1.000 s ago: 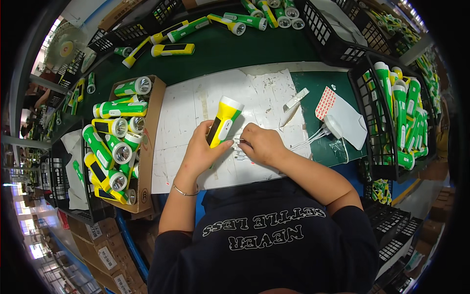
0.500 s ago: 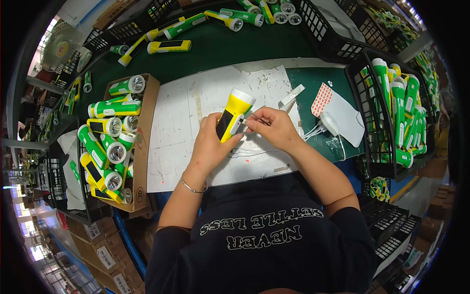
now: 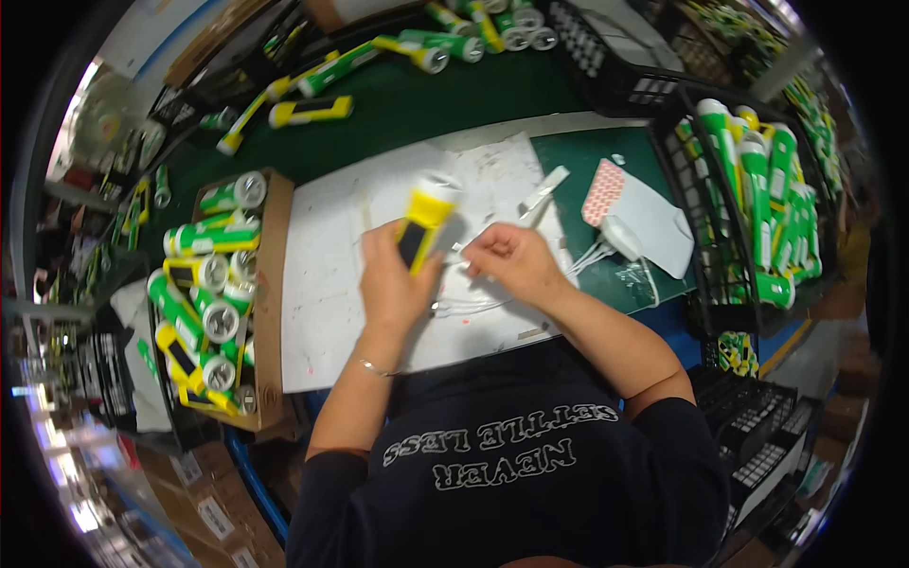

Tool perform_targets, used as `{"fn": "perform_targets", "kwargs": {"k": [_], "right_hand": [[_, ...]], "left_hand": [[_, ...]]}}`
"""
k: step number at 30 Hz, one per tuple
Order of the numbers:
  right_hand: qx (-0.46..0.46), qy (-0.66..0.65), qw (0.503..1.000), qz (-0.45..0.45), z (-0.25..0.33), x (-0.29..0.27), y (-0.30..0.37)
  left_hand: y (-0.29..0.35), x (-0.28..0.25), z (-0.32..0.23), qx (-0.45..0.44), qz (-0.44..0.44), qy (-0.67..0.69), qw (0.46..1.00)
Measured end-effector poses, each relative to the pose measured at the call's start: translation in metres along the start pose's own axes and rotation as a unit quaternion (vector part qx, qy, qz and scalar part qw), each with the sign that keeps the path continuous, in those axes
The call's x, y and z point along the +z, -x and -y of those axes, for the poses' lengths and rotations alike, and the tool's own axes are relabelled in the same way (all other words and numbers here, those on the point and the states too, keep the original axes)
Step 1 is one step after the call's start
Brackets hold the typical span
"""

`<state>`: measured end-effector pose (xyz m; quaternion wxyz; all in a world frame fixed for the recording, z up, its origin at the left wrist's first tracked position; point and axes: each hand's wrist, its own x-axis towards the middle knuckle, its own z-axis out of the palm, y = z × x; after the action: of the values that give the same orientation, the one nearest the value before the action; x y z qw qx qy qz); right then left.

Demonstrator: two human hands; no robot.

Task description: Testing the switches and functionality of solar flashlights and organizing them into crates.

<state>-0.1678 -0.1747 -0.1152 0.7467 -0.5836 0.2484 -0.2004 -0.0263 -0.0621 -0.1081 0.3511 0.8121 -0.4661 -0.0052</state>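
item: one yellow flashlight (image 3: 431, 208) with white head and dark panel, in the left hand (image 3: 390, 275), above the white board (image 3: 327, 275). the fingers are wrapped closed round the lower barrel, thumb on the near side; a low hold, likely so that the head and upper side stay uncovered. the head tilts away from the wearer.

item: one white cable plug (image 3: 458, 248), at the right hand (image 3: 516, 265). thumb and forefinger are nearly closed, apparently pinching it, tip projecting toward the flashlight, just beside it and seemingly apart; blur hides the exact contact.

item: white cables (image 3: 483, 306), lying across the board toward a white rounded unit (image 3: 620, 237) at right, presumably set there to leave the middle free.

item: one cardboard box (image 3: 273, 303), left of the board, filled with flashlights lying at angles, within easy reach.

item: one black crate (image 3: 674, 175), far right, many flashlights packed nearly upright, probably to save room.
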Motion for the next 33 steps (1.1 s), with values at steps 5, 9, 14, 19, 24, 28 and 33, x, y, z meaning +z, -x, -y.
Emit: {"fn": "perform_targets", "kwargs": {"k": [5, 9, 14, 19, 24, 28, 33], "right_hand": [[-0.166, 0.297, 0.939, -0.040, 0.017, 0.003, 0.017], [-0.099, 0.279, 0.955, -0.015, 0.039, -0.008, 0.028], [-0.237, 0.368, 0.838, -0.326, 0.102, -0.130, 0.085], [0.057, 0.592, 0.551, -0.586, 0.170, -0.276, 0.157], [0.302, 0.611, 0.507, -0.529, 0.166, -0.329, 0.176], [0.366, 0.597, 0.503, -0.506, 0.157, -0.343, 0.170], [0.369, 0.572, 0.502, -0.534, 0.170, -0.372, 0.170]], "left_hand": [[-0.011, -0.003, -0.013, -0.154, 0.081, 0.521, 0.835], [-0.011, -0.001, -0.047, -0.116, 0.209, 0.568, 0.787], [-0.018, -0.011, -0.042, -0.068, 0.187, 0.495, 0.846], [-0.020, -0.001, -0.027, -0.125, 0.197, 0.527, 0.817], [-0.028, 0.006, -0.020, -0.128, 0.196, 0.528, 0.817], [-0.029, 0.007, -0.011, -0.139, 0.194, 0.522, 0.819], [-0.035, 0.009, -0.007, -0.154, 0.184, 0.514, 0.824]]}}
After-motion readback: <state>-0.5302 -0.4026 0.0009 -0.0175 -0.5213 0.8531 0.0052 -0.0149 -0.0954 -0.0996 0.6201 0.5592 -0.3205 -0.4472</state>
